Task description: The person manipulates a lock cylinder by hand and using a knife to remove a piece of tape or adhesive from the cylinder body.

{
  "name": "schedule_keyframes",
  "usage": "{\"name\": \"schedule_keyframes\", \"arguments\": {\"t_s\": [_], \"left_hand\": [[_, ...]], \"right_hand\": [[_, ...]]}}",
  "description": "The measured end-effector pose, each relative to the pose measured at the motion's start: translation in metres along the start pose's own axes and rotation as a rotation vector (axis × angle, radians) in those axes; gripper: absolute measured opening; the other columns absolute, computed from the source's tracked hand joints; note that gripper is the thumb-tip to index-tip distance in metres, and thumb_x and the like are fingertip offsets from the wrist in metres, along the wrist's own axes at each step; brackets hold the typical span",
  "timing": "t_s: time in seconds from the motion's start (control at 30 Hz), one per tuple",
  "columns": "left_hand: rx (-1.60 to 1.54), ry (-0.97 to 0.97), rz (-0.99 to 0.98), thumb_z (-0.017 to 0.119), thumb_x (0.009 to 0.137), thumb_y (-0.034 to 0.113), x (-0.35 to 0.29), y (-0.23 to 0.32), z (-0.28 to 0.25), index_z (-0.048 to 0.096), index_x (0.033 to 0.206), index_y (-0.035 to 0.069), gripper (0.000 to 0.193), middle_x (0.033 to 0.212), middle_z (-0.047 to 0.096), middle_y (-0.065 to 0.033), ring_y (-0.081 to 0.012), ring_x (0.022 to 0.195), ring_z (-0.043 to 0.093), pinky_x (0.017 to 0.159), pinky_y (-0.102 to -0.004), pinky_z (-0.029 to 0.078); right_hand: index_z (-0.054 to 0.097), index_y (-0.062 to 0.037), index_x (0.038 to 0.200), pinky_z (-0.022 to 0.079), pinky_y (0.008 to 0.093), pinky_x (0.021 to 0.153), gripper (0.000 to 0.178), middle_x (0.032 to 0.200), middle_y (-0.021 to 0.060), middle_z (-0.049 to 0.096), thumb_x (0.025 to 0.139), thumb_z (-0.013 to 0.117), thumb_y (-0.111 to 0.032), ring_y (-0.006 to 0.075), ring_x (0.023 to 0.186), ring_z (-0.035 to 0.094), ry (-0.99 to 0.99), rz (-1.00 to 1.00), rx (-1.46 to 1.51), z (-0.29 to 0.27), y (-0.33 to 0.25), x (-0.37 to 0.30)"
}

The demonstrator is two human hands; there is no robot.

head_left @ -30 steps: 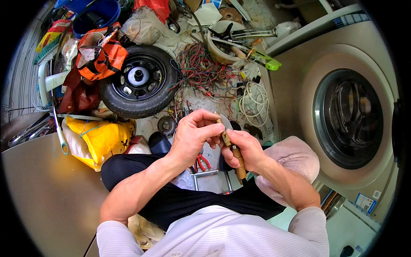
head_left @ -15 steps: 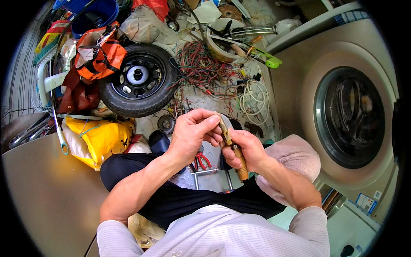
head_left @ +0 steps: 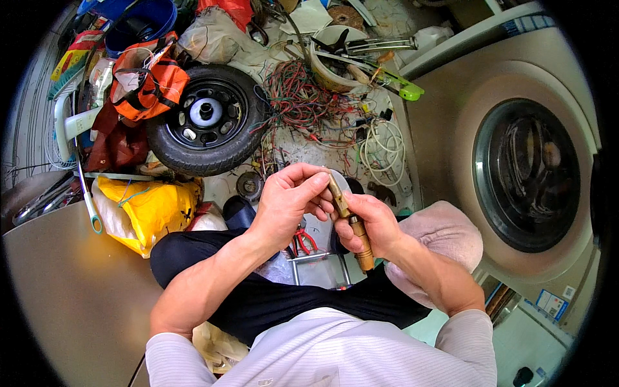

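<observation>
1. Wooden-handled brass tool (head_left: 363, 246): held right of the tyred wheel (head_left: 206, 119), nearer the wearer.
2. Left hand (head_left: 290, 197) pinches its brass end; right hand (head_left: 375, 222) clasps its middle, probably bracing it at both points.
3. Tangled wires (head_left: 300, 93) lie just right of the wheel.

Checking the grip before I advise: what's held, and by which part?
A brass-coloured tool: left hand at its upper end, right hand around its middle.
</observation>
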State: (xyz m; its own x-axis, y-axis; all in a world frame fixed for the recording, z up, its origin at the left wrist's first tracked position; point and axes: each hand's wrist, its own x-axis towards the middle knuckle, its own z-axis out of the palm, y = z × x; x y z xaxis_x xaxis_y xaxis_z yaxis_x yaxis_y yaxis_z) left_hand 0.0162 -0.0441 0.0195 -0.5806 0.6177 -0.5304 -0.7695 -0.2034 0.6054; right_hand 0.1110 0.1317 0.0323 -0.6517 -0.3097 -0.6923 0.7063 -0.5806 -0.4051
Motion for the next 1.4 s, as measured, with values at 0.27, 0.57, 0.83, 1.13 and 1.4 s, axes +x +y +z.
{"name": "schedule_keyframes", "arguments": {"t_s": [0.27,0.57,0.83,1.13,1.4], "left_hand": [[0.004,0.000,-0.012,0.061,0.100,0.017,0.001,0.000,-0.002,0.063,0.110,0.000,0.020,0.089,0.070,-0.0081,-0.0147,0.069,0.068,0.057,-0.0257,0.054],[0.042,0.018,-0.034,0.062,0.099,0.018,-0.001,0.002,-0.001,0.060,0.116,-0.001,0.025,0.093,0.070,-0.0082,-0.0153,0.072,0.068,0.058,-0.0266,0.055],[0.044,0.033,-0.050,0.063,0.096,0.010,0.000,0.002,-0.001,0.057,0.120,-0.001,0.027,0.095,0.068,-0.0104,-0.0175,0.075,0.068,0.058,-0.0277,0.057],[0.075,0.016,-0.027,0.065,0.091,0.004,-0.001,0.001,-0.002,0.056,0.122,0.001,0.032,0.096,0.067,-0.0106,-0.0194,0.080,0.068,0.063,-0.0307,0.057],[0.118,-0.007,0.017,0.070,0.083,-0.001,-0.003,0.002,0.000,0.055,0.124,0.001,0.044,0.103,0.066,-0.0115,-0.0176,0.084,0.067,0.066,-0.0294,0.057]], "right_hand": [[0.060,-0.0024,0.105,0.035,0.0255,0.038,0.046,0.056,0.0054,0.053,0.102,0.050,-0.047,0.0130,0.039,0.046,0.031,-0.025,-0.014,0.003,-0.002,0.000],[0.057,-0.0034,0.099,0.037,0.0262,0.040,0.032,0.062,0.0057,0.055,0.099,0.059,-0.035,0.0129,0.041,0.047,0.061,-0.067,-0.064,0.001,-0.007,-0.001],[0.058,-0.0042,0.097,0.037,0.0256,0.041,0.025,0.064,0.0044,0.055,0.093,0.066,-0.027,0.0120,0.043,0.046,0.117,-0.102,-0.094,0.002,-0.007,-0.002],[0.057,-0.0037,0.095,0.034,0.0244,0.041,0.020,0.064,0.0030,0.053,0.089,0.068,-0.019,0.0101,0.045,0.045,0.166,-0.150,-0.237,0.007,-0.011,-0.003],[0.057,-0.0039,0.095,0.035,0.0239,0.042,0.020,0.064,0.0019,0.053,0.087,0.069,-0.017,0.0097,0.046,0.045,0.177,-0.165,-0.263,0.007,-0.012,-0.003]]}}
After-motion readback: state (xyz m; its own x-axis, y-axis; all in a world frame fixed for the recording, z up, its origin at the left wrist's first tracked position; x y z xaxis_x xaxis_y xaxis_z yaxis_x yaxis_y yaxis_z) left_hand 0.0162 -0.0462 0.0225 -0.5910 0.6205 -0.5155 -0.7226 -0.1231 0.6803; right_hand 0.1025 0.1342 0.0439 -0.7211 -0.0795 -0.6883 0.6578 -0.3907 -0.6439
